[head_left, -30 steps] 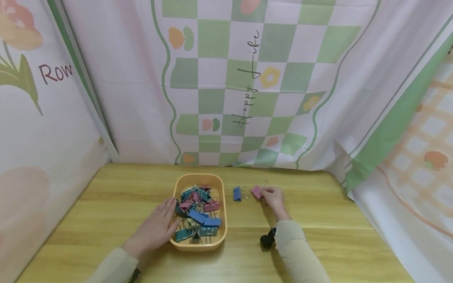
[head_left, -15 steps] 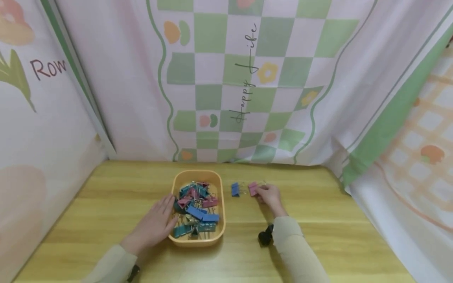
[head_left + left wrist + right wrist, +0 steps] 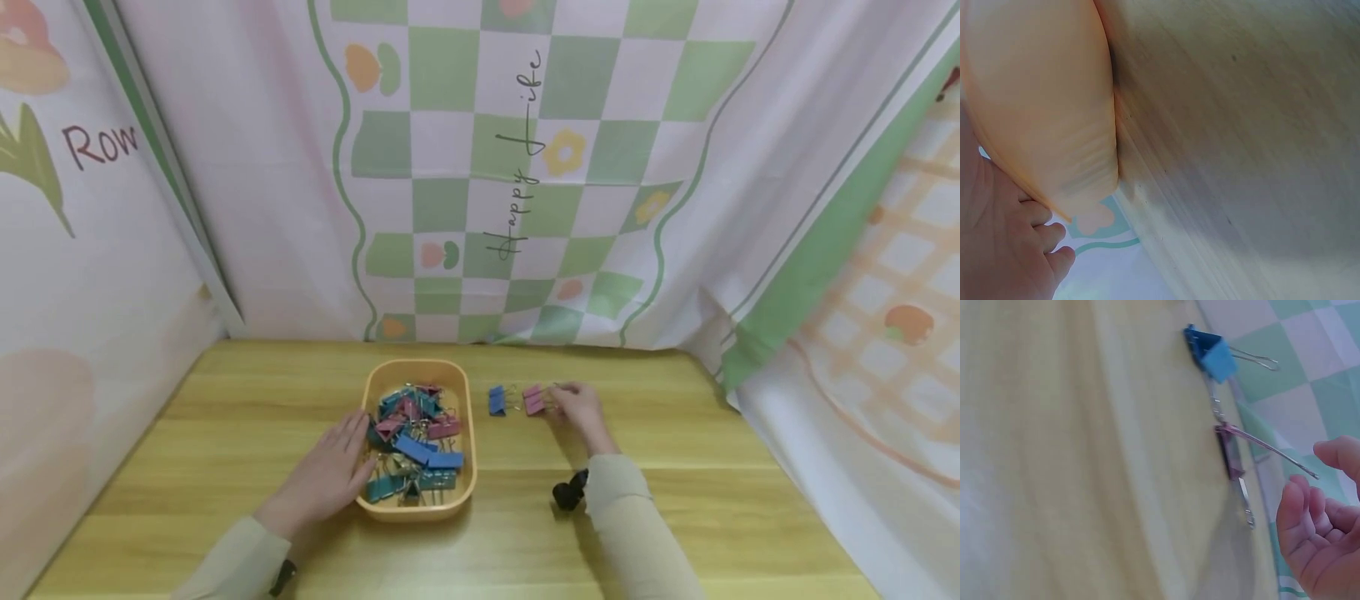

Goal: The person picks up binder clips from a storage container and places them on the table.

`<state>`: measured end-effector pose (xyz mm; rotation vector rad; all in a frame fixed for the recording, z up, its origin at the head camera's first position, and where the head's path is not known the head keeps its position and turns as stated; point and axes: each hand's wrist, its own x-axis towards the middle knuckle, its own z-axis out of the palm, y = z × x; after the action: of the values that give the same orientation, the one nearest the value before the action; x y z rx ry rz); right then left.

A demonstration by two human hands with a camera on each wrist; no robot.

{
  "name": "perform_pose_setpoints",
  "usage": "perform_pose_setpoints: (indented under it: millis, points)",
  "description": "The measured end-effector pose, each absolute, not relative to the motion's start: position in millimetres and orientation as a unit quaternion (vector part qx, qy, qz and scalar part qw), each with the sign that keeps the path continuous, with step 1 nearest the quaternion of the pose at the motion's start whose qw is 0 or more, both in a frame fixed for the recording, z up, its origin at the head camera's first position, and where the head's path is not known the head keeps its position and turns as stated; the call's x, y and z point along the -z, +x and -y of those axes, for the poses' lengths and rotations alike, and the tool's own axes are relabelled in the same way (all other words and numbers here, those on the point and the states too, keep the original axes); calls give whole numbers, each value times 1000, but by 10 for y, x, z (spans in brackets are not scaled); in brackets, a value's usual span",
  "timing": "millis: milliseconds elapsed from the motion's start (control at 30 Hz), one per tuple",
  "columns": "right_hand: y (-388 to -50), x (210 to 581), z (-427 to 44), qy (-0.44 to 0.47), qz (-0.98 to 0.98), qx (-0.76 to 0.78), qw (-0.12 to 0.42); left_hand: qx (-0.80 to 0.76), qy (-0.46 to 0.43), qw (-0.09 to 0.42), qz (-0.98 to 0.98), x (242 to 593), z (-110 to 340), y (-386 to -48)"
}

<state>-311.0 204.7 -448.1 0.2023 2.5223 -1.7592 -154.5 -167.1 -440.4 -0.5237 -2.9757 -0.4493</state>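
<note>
A pink binder clip lies on the table beside a blue binder clip, their wire handles pointing right. My right hand is at the pink clip's handles. In the right wrist view, thumb and fingers stand apart, near the raised handle of the pink clip with nothing between them. The left hand rests with extended fingers against the left rim of a yellow tray. Inside the tray is a pile of binder clips in teal, pink, blue and gold. From the left wrist, the tray's outer wall shows beside my fingers.
The wooden table ends at a checked curtain at the back. Printed cloth also hangs on the left and right sides. A black wrist device sits below the right forearm.
The pink clip was between my right fingers a second ago; it has been set down, turned to line up beside the blue clip, and let go. The left hand stays on the tray.
</note>
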Motion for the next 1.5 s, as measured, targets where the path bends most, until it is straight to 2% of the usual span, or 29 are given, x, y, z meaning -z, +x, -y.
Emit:
perform_pose_setpoints:
  millis: [300, 667, 1167, 1500]
  points:
    - [-3138, 4310, -2127, 59, -809, 585, 7, 152, -172, 47, 972, 4416, 1670, -1546]
    - [-3054, 3934, -1917, 9, -811, 585, -27, 151, -171, 51, 972, 4392, 1666, -1531]
    - [-2869, 3600, -1386, -98, -798, 595, 7, 158, -170, 44, 972, 4332, 1654, -1517]
    - [-2755, 3647, -1006, -156, -795, 583, 64, 152, -172, 55, 972, 4370, 1670, -1516]
